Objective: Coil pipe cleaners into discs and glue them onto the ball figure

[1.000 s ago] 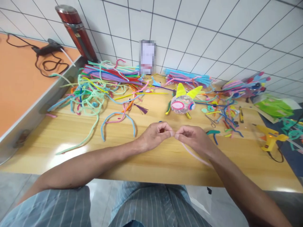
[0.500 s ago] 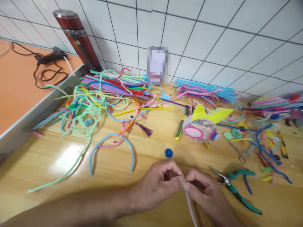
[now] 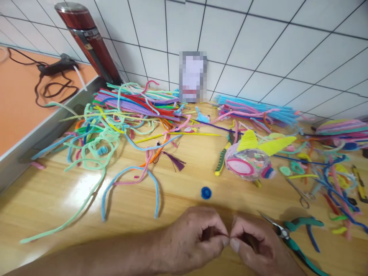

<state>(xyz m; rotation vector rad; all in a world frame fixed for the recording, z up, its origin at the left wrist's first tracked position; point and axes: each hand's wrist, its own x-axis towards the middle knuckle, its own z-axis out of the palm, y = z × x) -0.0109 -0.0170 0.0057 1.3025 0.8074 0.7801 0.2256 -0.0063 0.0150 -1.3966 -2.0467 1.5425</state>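
Note:
My left hand [image 3: 201, 237] and my right hand [image 3: 255, 245] meet at their fingertips, low in the head view, each closed in a pinch. Between them is the end of a pale lilac pipe cleaner, which the fingers now hide almost wholly. Just beyond my left hand lies a small coiled blue disc [image 3: 206, 193]. Pliers with green handles [image 3: 299, 245] rest beside my right hand, jaws apart. Farther back stands a clear-bodied fish-like figure [image 3: 244, 165] with yellow fins and a pink-rimmed oval on its side.
Tangled green pipe cleaners [image 3: 100, 149] spread over the left. Bundles of coloured pipe cleaners [image 3: 138, 103] and blue ones [image 3: 258, 109] lie along the tiled wall. A red thermos [image 3: 89, 42] stands at back left. Scissors [image 3: 303, 197] and a yellow cutter [image 3: 360, 184] are at right.
The hanging length of the pale pipe cleaner has gone out of sight. My hands stay fingertip to fingertip, slightly lower in view. The camera view has shifted a little.

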